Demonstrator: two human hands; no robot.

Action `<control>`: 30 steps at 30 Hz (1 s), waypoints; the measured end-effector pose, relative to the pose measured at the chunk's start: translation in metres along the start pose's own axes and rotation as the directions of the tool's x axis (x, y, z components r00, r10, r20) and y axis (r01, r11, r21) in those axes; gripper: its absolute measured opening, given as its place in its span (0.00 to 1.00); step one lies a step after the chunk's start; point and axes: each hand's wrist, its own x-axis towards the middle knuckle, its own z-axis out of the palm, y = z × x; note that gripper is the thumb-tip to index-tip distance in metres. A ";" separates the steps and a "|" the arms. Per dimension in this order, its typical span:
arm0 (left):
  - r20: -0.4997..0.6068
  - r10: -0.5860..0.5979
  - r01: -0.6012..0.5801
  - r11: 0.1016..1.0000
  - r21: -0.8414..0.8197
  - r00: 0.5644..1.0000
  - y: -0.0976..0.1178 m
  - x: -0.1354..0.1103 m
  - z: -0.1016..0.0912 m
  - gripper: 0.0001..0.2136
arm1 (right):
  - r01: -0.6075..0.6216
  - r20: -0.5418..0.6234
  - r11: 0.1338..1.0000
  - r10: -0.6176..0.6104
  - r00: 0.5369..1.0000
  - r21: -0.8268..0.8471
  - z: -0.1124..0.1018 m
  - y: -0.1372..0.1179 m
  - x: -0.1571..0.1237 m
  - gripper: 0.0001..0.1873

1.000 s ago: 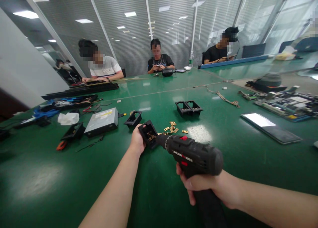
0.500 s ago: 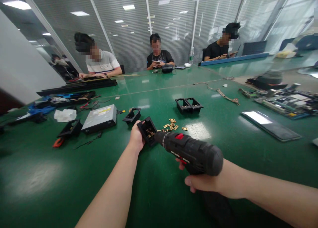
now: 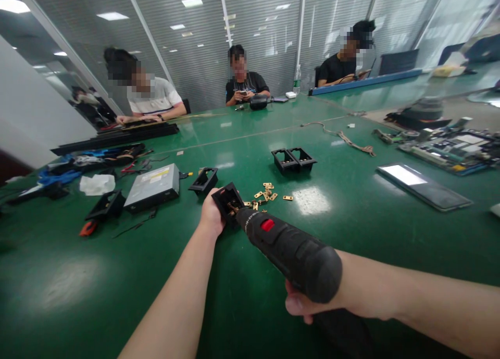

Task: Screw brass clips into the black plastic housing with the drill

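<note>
My left hand [image 3: 212, 214] is closed around a black plastic frame [image 3: 225, 196], tilted so that its hollow side and the brass-coloured parts inside face me. A black cordless drill [image 3: 291, 249] with a red switch on top is gripped in my right hand [image 3: 302, 301]. Its chuck reaches into the opening of the frame; the bit's tip is too small to make out. Just beyond the chuck lie several small brass plates [image 3: 267, 194] with holes. Another black frame [image 3: 203, 181] rests behind my left hand, and a double black frame [image 3: 293, 161] stands farther back.
On the left are a silver disc drive [image 3: 153, 187], another black frame [image 3: 105, 207] and a pile of tools. A phone [image 3: 424, 186], a cord [image 3: 353, 143] and circuit boards [image 3: 455, 143] lie on the right. Three people sit across the green table [image 3: 242, 137].
The drill has swung to a steeper angle, with its rear end lower and its chuck farther into the frame. The whole view has shifted slightly.
</note>
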 end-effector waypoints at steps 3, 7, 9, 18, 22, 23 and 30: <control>-0.019 0.014 -0.014 1.000 0.007 1.000 0.000 0.000 0.000 0.11 | 0.127 -0.150 0.987 -0.140 0.979 -0.094 0.003 0.005 -0.002 0.34; -0.037 -0.006 0.007 1.000 0.007 0.999 0.000 0.001 -0.001 0.12 | 0.117 -0.136 0.989 -0.128 0.982 -0.085 0.017 0.005 -0.003 0.36; -0.031 -0.009 0.009 1.000 0.011 0.999 0.000 0.002 -0.002 0.13 | 0.131 -0.158 0.991 -0.134 0.978 -0.028 0.025 0.002 -0.002 0.31; -0.057 0.012 -0.013 1.000 -0.021 0.998 -0.002 0.004 -0.004 0.10 | 0.247 -0.154 0.969 -0.239 0.959 0.032 0.030 -0.003 -0.001 0.13; -0.101 0.003 -0.009 0.998 -0.058 0.995 0.001 0.003 -0.002 0.08 | 0.219 -0.203 0.969 -0.239 0.950 -0.118 0.018 0.000 -0.003 0.09; -0.096 -0.001 -0.004 0.999 -0.053 0.995 0.002 0.003 -0.002 0.08 | 0.182 -0.206 0.971 -0.211 0.955 -0.155 0.015 -0.001 -0.005 0.09; -0.084 -0.016 0.015 1.000 -0.008 0.996 0.003 0.002 -0.003 0.11 | 0.063 -0.126 0.992 -0.048 0.991 0.111 0.017 -0.008 -0.007 0.25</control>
